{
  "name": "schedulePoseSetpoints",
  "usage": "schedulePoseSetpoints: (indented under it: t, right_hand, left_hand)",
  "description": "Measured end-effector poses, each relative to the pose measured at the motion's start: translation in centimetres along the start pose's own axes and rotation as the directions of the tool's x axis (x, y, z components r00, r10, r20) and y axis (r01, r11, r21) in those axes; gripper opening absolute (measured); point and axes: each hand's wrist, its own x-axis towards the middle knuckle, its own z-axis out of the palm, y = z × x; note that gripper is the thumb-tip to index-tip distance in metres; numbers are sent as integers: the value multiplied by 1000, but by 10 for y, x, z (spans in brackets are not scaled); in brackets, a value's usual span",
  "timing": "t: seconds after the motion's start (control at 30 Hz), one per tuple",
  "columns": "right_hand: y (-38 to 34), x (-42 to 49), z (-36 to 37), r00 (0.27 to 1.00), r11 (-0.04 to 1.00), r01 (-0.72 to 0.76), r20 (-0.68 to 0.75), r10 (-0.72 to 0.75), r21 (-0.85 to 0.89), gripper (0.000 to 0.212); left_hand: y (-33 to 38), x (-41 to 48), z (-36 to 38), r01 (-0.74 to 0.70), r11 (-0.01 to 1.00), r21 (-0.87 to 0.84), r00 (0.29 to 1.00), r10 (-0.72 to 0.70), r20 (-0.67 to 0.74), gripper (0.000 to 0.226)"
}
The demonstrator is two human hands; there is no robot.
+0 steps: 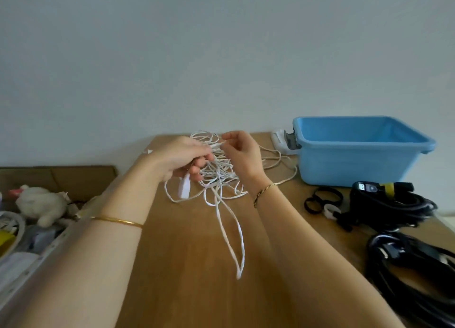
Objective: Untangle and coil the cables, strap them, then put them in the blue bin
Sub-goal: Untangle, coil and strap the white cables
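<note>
**One white tangle in hand, nothing showing in the bin**

Two hands are working at the middle of the table, both buried in a knotted white cable. The left hand is curling its fingers round one side of the knot, with a white plug dangling just below it. The right hand is pinching a single strand at the top of the knot between thumb and fingertips. One long loop is trailing down the table towards 6 o'clock, and another run is snaking off to 2 o'clock, towards a white power strip behind the bin.

By my reckoning the job is sitting at an early stage. The white cable is neither untangled nor coiled. At 3 o'clock a black bundle is lying coiled with a yellow strap round it, so that one looks ready to go in. At 4 o'clock a second black cable is lying in loose coils with no strap that I can make out. Spare black straps are waiting beside the bundle. The blue bin is standing at 2 o'clock, and I am seeing nothing inside it from here.

The table is plain brown wood, pushed against a pale bare wall. Off at 9 o'clock, a cardboard box and a white plush toy are sitting among clutter.
</note>
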Motion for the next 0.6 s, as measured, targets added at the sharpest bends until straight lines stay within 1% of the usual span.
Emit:
schedulePoseSetpoints:
  t: [0.03,0.07,0.1,0.13,0.17,0.2,0.27,0.33,0.43,0.5,0.53,0.57,0.6]
  right_hand:
    - [6,-2,1,999,1000,-14,-41,13,-24,7]
    - [13,-4,1,996,998,-35,-81,31,-47,4]
    - [18,-5,2,993,996,-55,-104,48,-70,8]
    - [22,-6,2,993,993,-76,-98,67,-92,13]
    - [25,-7,2,994,989,-95,-62,88,-111,16]
    - [27,-8,3,994,985,-108,-2,109,-135,19]
    - [28,-10,4,980,968,-100,146,136,-229,22]
    - [28,-10,5,948,945,-42,286,141,-326,24]
    - [26,-5,7,878,907,12,439,192,-420,21]
    - [22,-2,8,793,864,61,550,261,-499,12]
    - [21,-1,7,732,844,77,605,314,-531,5]
    - [18,-2,6,670,822,91,645,367,-562,4]
    - [15,-3,4,618,802,101,669,413,-588,6]
  left_hand:
    - [-1,-2,1,-2,986,-164,999,7,35,23]
    - [-4,-3,5,4,935,-355,996,29,86,23]
    - [-6,-4,6,6,842,-539,989,74,126,22]
    - [-8,-5,8,-14,732,-681,981,141,131,22]
    - [-13,-4,10,-58,638,-768,973,207,98,25]
    - [-18,-3,11,-110,571,-813,967,252,47,30]
    - [-27,4,12,-195,498,-845,960,274,-60,31]
    - [-32,9,12,-236,403,-884,960,236,-149,25]
    - [-34,19,5,-299,263,-917,953,126,-275,18]
    - [-35,24,-2,-346,216,-913,938,92,-333,15]
    - [-36,26,-7,-373,201,-906,928,79,-364,15]
    - [-37,28,-11,-404,194,-894,915,71,-398,17]
    - [-39,29,-16,-442,210,-872,897,74,-437,23]
